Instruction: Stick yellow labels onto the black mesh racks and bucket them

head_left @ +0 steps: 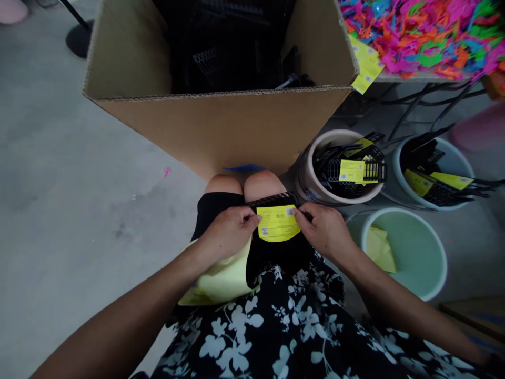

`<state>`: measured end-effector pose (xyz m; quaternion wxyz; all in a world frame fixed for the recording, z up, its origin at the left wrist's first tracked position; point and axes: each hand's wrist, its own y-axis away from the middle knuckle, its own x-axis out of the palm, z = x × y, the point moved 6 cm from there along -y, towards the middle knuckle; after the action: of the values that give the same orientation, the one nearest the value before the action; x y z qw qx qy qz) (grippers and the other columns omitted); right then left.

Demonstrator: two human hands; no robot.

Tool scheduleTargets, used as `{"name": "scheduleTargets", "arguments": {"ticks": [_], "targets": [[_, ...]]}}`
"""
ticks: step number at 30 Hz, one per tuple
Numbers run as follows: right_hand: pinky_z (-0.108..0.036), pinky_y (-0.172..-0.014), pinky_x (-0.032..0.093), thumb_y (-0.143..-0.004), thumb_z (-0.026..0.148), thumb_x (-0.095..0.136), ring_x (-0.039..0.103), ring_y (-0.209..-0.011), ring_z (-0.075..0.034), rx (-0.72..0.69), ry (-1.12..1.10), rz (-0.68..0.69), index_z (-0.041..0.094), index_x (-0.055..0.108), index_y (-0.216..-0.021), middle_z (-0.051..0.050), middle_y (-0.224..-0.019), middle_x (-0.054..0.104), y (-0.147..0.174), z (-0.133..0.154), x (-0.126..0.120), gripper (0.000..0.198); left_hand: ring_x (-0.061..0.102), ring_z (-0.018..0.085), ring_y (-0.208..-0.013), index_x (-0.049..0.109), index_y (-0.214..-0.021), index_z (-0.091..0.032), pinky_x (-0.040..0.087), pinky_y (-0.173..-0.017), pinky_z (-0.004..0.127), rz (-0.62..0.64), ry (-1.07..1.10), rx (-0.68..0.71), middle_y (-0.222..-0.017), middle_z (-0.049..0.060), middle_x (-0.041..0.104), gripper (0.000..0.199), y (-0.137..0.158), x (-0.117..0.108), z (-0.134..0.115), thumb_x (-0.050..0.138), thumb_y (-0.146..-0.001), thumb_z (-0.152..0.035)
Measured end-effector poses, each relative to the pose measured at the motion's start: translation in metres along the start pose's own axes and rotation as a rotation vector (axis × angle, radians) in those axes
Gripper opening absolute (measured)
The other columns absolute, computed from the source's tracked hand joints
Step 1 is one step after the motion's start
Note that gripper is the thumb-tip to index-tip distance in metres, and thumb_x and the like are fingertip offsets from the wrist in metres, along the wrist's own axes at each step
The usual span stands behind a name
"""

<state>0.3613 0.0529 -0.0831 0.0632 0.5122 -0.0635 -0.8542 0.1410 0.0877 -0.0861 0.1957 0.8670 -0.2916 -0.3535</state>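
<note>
Over my lap, a yellow printed label card (278, 223) is stretched between both hands, with small barcodes and print on its face. My left hand (232, 229) pinches its left edge between thumb and fingers, and my right hand (325, 231) pinches the upper right corner. Just behind the card's top edge lies a black plastic lattice piece (276, 199), close to the fingers of both hands; whether they also grip it is hidden. A pale yellow sheet (221, 279) rests on my lap under the left forearm.
A large cardboard box (221, 126) with black lattice pieces inside stands before my knees. At right are a white bucket (305, 181) and a bluish bucket (465, 158) of labelled black pieces, and a green bucket (422, 252) holding yellow paper. Bright plastic pieces (426, 37) cover a table.
</note>
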Motion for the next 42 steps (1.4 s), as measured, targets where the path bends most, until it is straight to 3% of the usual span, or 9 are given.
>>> {"name": "scheduleTargets", "arguments": {"ticks": [9,19,23,26,30,33,36,39,42], "targets": [[-0.031,-0.064,0.034,-0.103,0.038,0.052,0.068,-0.069,-0.02,0.019,0.055,-0.021,0.021,0.068,-0.083,-0.005,-0.078,0.075,-0.001,0.001,0.001,0.031,0.052,0.015,-0.061,0.066,-0.078,-0.02,0.03,-0.059,0.03,-0.08,-0.139,0.026,-0.069,0.001,0.064,0.032,0.001,-0.001,-0.007,0.051,-0.098,-0.039],[-0.032,-0.065,0.036,-0.102,0.039,0.056,0.072,-0.076,-0.024,0.06,0.104,0.052,0.02,0.07,-0.085,-0.009,-0.087,0.079,-0.006,0.007,-0.002,0.029,0.058,0.017,-0.061,0.064,-0.075,-0.022,0.028,-0.059,0.032,-0.177,-0.358,0.017,-0.069,0.002,0.068,0.031,0.001,0.002,-0.014,0.054,-0.097,-0.041],[-0.031,-0.063,0.036,-0.099,0.039,0.062,0.071,-0.072,-0.024,0.094,0.093,0.023,0.018,0.064,-0.096,-0.007,-0.08,0.075,-0.006,0.004,-0.006,0.021,0.061,0.02,-0.064,0.061,-0.076,-0.023,0.029,-0.059,0.032,-0.215,-0.385,0.019,-0.071,0.003,0.069,0.029,0.001,0.002,-0.011,0.058,-0.096,-0.045],[-0.031,-0.062,0.036,-0.099,0.036,0.062,0.069,-0.071,-0.024,0.069,0.084,0.006,0.019,0.059,-0.101,-0.005,-0.078,0.072,-0.005,0.002,-0.006,0.017,0.063,0.021,-0.066,0.061,-0.084,-0.023,0.031,-0.059,0.032,-0.233,-0.37,0.027,-0.074,0.003,0.071,0.025,0.004,0.002,-0.009,0.058,-0.098,-0.044],[-0.031,-0.065,0.04,-0.102,0.031,0.057,0.068,-0.076,-0.023,0.007,0.049,-0.029,0.02,0.058,-0.102,-0.005,-0.084,0.071,0.003,0.003,-0.006,0.011,0.067,0.02,-0.068,0.063,-0.112,-0.022,0.036,-0.06,0.031,-0.258,-0.35,0.101,-0.077,0.001,0.073,0.019,0.016,0.006,-0.009,0.054,-0.102,-0.035],[-0.034,-0.077,0.047,-0.105,0.033,0.051,0.068,-0.09,-0.024,-0.048,0.074,-0.147,0.019,0.062,-0.105,-0.008,-0.096,0.071,0.013,0.012,-0.011,0.018,0.073,0.021,-0.077,0.058,-0.139,-0.026,0.041,-0.064,0.031,-0.237,-0.422,0.197,-0.093,0.003,0.079,0.035,0.026,0.012,-0.011,0.048,-0.106,-0.038],[-0.042,-0.103,0.047,-0.107,0.042,0.047,0.061,-0.122,-0.031,-0.156,0.161,-0.228,0.017,0.067,-0.122,-0.017,-0.129,0.067,0.023,0.033,-0.008,0.035,0.076,0.027,-0.091,0.052,-0.151,-0.033,0.044,-0.067,0.033,-0.192,-0.581,0.277,-0.112,0.007,0.08,0.048,0.031,0.02,-0.014,0.045,-0.108,-0.052],[-0.055,-0.125,0.026,-0.107,0.049,0.047,0.034,-0.153,-0.036,-0.238,0.264,-0.168,0.019,0.055,-0.15,-0.016,-0.164,0.044,0.028,0.045,0.01,0.053,0.076,0.03,-0.092,0.051,-0.153,-0.032,0.045,-0.065,0.033,-0.165,-0.68,0.269,-0.112,0.011,0.079,0.06,0.03,0.023,-0.015,0.042,-0.104,-0.065],[-0.064,-0.128,0.01,-0.108,0.053,0.042,0.02,-0.16,-0.038,-0.183,0.337,-0.108,0.02,0.041,-0.162,-0.015,-0.172,0.03,0.03,0.035,0.024,0.064,0.075,0.031,-0.09,0.046,-0.158,-0.032,0.044,-0.063,0.033,-0.127,-0.752,0.25,-0.108,0.012,0.079,0.066,0.032,0.024,-0.014,0.039,-0.103,-0.069]]}}
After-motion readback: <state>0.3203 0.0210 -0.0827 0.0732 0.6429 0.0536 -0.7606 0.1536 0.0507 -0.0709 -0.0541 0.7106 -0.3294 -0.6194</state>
